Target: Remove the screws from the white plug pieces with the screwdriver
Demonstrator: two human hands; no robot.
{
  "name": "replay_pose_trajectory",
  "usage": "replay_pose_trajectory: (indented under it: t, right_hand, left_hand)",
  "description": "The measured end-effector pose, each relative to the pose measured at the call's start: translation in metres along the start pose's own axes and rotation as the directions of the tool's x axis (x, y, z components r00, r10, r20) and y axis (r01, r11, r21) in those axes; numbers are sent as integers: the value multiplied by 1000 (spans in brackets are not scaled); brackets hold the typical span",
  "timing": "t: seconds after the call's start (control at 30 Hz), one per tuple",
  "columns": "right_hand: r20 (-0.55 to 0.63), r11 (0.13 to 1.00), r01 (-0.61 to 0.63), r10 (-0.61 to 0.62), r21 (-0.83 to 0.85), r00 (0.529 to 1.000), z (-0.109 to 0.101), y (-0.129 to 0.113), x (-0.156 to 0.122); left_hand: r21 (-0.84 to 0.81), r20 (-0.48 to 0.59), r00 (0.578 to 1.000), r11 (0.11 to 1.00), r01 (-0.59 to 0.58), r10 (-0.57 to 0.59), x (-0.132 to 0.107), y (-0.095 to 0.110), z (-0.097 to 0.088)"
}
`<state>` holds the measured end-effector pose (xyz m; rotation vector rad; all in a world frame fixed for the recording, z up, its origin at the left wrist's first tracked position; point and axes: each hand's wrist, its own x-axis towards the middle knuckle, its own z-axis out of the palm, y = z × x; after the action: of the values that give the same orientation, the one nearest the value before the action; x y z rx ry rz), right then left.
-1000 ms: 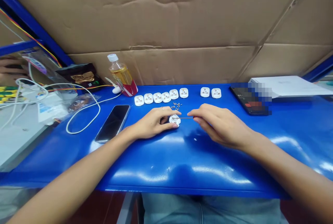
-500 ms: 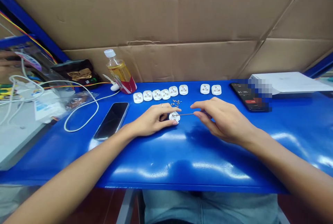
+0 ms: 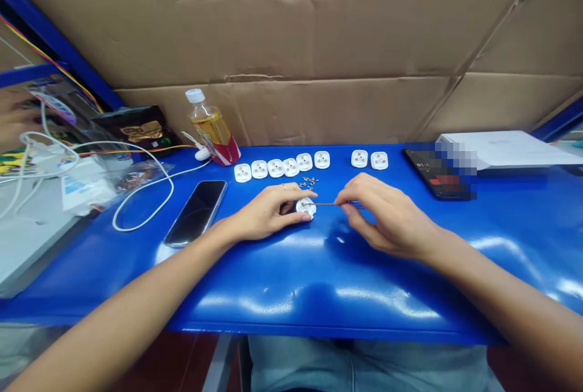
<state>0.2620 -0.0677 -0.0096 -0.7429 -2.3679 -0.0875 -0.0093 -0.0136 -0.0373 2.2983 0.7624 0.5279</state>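
Thumb and fingers of my left hand (image 3: 273, 211) are closed around the edges of a small white plug part (image 3: 305, 208) on the table, with metal pieces inside. My right hand (image 3: 387, 213) pinches a slim screwdriver (image 3: 324, 204) between thumb and fingertips. Its shaft lies almost level and the tip meets the metal inside the plug part. The handle is mostly hidden by the fingers. Just beyond my left fingers lies a loose pile of tiny screws (image 3: 310, 183). Further back stand several square white plug parts (image 3: 276, 168) in a row, and two more (image 3: 359, 158) sit to the right.
A dark phone (image 3: 195, 213) rests left of my left hand. Behind it are a drink bottle (image 3: 212, 131) and a white cable (image 3: 170, 182). Another phone (image 3: 432, 173) and a white box (image 3: 505, 149) lie right. Another person's hand (image 3: 18, 116) shows at far left.
My right fingers have closed in on the screwdriver; before, they were spread wider around its end. The left hand and the plug part stay in place.
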Motion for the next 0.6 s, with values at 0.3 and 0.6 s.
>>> replay_pose_trajectory:
  t: [0.3, 0.6]
  right_hand:
    - [-18, 992, -124, 123, -16, 992, 3, -1, -2]
    - [-50, 991, -134, 135, 23, 990, 3, -6, -1]
  left_hand:
    - [-11, 10, 1000, 1000, 22, -22, 0, 1, 0]
    - [35, 21, 1000, 999, -12, 11, 0, 1, 0]
